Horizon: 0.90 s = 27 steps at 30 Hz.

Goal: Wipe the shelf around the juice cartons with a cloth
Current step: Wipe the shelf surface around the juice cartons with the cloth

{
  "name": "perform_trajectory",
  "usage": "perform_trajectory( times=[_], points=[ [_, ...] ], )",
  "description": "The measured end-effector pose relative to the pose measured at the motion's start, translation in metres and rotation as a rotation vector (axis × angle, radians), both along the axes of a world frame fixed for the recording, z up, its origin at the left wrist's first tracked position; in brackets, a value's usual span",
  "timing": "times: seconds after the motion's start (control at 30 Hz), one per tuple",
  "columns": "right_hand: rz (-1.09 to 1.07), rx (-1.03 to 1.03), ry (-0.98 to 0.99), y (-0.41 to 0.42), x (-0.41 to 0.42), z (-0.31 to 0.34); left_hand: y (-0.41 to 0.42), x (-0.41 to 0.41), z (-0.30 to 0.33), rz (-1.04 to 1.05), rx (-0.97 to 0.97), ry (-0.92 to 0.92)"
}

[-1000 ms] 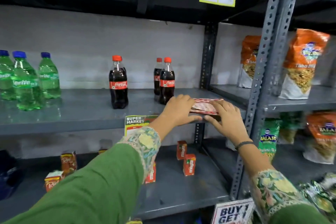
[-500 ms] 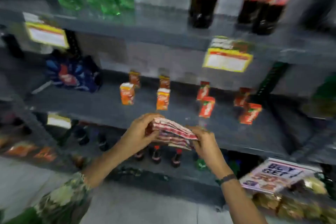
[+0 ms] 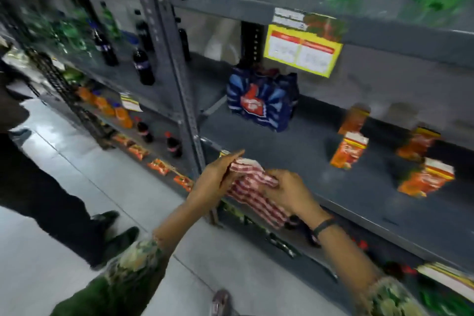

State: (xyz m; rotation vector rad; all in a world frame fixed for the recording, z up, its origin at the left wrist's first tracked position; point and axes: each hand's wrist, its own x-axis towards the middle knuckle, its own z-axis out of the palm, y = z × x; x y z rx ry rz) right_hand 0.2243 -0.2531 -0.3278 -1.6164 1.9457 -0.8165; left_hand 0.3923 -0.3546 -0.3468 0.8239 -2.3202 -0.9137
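Note:
A red-and-white striped cloth point(image 3: 252, 192) hangs between my two hands in front of the grey shelf point(image 3: 359, 202). My left hand point(image 3: 215, 182) pinches its upper left edge. My right hand point(image 3: 289, 195) grips its right side. Both hands are just off the shelf's front lip, near its left end. Several small orange juice cartons stand on the shelf to the right: one point(image 3: 348, 150) nearest, one point(image 3: 354, 118) behind it, and others point(image 3: 425, 178) further right. The picture is motion-blurred.
A blue multipack point(image 3: 261, 100) sits at the shelf's back left. A grey upright post point(image 3: 179, 84) bounds the shelf on the left. A yellow price tag point(image 3: 301, 50) hangs from the shelf above. A person in dark trousers point(image 3: 46, 187) stands on the floor at left.
The view has swung down and left from the cola shelf to the carton shelf. Both hands lifted the cloth off the upper shelf and brought it down before the carton shelf.

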Motion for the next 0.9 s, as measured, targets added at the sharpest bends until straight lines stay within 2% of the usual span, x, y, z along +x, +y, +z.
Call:
perform_trajectory(
  times=[0.1, 0.2, 0.23, 0.3, 0.4, 0.5, 0.57, 0.67, 0.77, 0.9],
  points=[
    [-0.151, 0.015, 0.204, -0.048, 0.000, 0.002, -0.048, 0.000, 0.007, -0.008, -0.052, -0.037],
    [-0.384, -0.234, 0.361, -0.085, -0.008, 0.009, -0.099, -0.011, 0.007, 0.102, -0.130, -0.071],
    [-0.454, -0.266, 0.411, -0.098, -0.012, 0.007, -0.116, -0.015, 0.004, 0.128, -0.153, -0.121],
    [-0.519, -0.187, 0.488, -0.126, -0.018, -0.006, -0.146, -0.025, -0.009, 0.118, -0.174, -0.300],
    [-0.434, -0.023, 0.499, -0.160, -0.008, -0.029, -0.170, -0.032, -0.037, -0.014, -0.242, -0.595],
    [-0.184, 0.003, 0.557, -0.165, 0.012, -0.061, -0.177, -0.028, -0.062, -0.056, -0.258, -0.732],
    [-0.135, 0.116, 0.514, -0.149, 0.015, -0.074, -0.178, -0.025, -0.073, -0.072, -0.296, -0.743],
    [-0.333, 0.097, 0.511, -0.117, 0.003, -0.083, -0.179, -0.026, -0.082, -0.070, -0.310, -0.711],
    [-0.482, 0.211, 0.478, -0.124, -0.006, -0.072, -0.174, -0.028, -0.078, -0.054, -0.296, -0.704],
    [-0.257, 0.210, 0.438, -0.148, 0.008, -0.067, -0.177, -0.026, -0.087, -0.048, -0.327, -0.692]
  ],
)
